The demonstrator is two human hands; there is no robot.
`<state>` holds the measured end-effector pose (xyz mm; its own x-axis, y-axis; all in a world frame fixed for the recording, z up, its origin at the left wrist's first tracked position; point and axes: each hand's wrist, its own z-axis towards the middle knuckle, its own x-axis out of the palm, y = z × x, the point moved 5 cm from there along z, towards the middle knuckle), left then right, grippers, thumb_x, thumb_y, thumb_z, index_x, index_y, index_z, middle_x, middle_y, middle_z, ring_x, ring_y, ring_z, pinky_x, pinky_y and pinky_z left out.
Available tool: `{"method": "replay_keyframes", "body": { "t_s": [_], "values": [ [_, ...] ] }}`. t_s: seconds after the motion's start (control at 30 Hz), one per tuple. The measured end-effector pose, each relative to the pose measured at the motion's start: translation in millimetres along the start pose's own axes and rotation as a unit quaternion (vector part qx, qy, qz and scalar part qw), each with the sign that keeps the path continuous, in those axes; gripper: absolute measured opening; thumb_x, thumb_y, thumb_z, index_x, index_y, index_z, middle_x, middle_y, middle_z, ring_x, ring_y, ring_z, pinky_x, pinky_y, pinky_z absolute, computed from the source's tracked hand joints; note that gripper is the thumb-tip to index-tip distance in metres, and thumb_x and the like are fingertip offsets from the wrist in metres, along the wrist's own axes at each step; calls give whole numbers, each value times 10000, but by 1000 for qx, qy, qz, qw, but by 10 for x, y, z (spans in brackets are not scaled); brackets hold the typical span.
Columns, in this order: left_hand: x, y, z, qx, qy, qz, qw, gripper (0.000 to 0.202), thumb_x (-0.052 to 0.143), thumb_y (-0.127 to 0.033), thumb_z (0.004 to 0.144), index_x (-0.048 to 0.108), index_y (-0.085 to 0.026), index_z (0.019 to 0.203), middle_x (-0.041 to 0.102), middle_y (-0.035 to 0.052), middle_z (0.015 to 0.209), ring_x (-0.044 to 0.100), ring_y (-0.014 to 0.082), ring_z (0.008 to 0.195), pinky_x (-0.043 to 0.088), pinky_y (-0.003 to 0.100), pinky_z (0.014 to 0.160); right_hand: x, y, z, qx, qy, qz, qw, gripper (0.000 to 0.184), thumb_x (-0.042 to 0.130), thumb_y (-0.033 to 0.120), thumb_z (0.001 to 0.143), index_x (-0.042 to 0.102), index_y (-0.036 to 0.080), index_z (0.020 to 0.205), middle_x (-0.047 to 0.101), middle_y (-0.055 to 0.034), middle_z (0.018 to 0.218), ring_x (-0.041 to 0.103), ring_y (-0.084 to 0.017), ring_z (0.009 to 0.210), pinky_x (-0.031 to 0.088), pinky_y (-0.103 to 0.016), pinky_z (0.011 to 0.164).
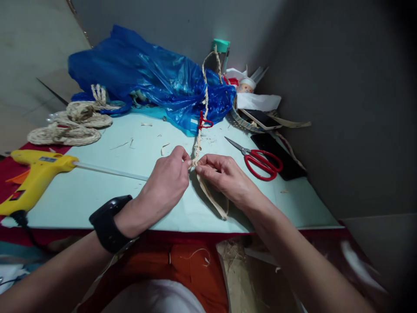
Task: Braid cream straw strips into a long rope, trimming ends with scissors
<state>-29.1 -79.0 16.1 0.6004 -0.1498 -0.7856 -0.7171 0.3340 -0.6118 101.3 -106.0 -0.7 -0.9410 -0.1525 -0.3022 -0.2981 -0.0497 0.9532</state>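
A braided cord of pale dry fibre (197, 141) runs down the middle of the table. Around its upper part is a red tie (205, 124), and farther up it loops over the blue plastic bag. My left hand (171, 174), below which a black watch sits on the wrist, pinches the cord's lower end from the left. From the right, my right hand (224, 174) grips the same spot, thumb and fingers closed on the fibre. Loose flat strands (211, 199) hang from the braid beneath my right hand. The exact crossing of the strands is partly hidden by the fingertips.
Red-handled scissors (260, 161) and a black phone (283, 156) lie to the right. A yellow glue gun (39, 174) with a glue stick is at left, below coiled braids (70, 126). The blue plastic bag (140, 78) and a basket (244, 120) stand behind.
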Motion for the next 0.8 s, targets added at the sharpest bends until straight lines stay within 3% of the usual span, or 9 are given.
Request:
{"method": "replay_keyframes", "body": {
  "t_s": [0.23, 0.4, 0.57, 0.67, 0.8],
  "values": [
    [14, 109, -72, -18, 53, -161, 985, 74, 398, -291, 928, 446, -252, 968, 524, -77, 539, 487, 161, 539, 344, 294, 589, 5, 49, 5, -18, -28, -59, 998, 172, 528, 261, 873, 563, 172, 729, 401, 52, 593, 344, -90, 567, 263, -234, 533],
    [-15, 88, -100, -9, 24, -124, 992, 58, 452, -299, 917, 422, -252, 899, 541, -70, 582, 495, 160, 577, 334, 294, 607, 7, 73, 7, -14, -38, -57, 998, 171, 536, 266, 865, 563, 171, 725, 414, 49, 599, 359, -93, 573, 275, -234, 535],
    [-53, -1, -145, 18, 4, -81, 997, 93, 418, -259, 927, 448, -264, 1015, 488, -87, 556, 458, 151, 527, 323, 272, 590, 17, 85, 0, -13, -33, -44, 998, 187, 519, 262, 872, 533, 174, 707, 409, 50, 600, 363, -93, 571, 275, -234, 528],
    [-50, -55, -170, 54, 7, -56, 997, 126, 408, -244, 923, 518, -261, 982, 494, -70, 595, 447, 134, 512, 330, 259, 587, 23, 87, -1, -20, -33, -46, 998, 210, 517, 265, 871, 504, 179, 680, 417, 44, 610, 372, -95, 580, 280, -233, 533],
    [-41, -23, -152, 37, 15, -50, 998, 142, 398, -268, 927, 534, -257, 966, 500, -71, 560, 469, 141, 503, 332, 261, 573, 20, 79, -1, -12, -33, -48, 998, 203, 518, 269, 865, 504, 181, 683, 415, 46, 607, 365, -95, 572, 274, -232, 528]
  ]
}}
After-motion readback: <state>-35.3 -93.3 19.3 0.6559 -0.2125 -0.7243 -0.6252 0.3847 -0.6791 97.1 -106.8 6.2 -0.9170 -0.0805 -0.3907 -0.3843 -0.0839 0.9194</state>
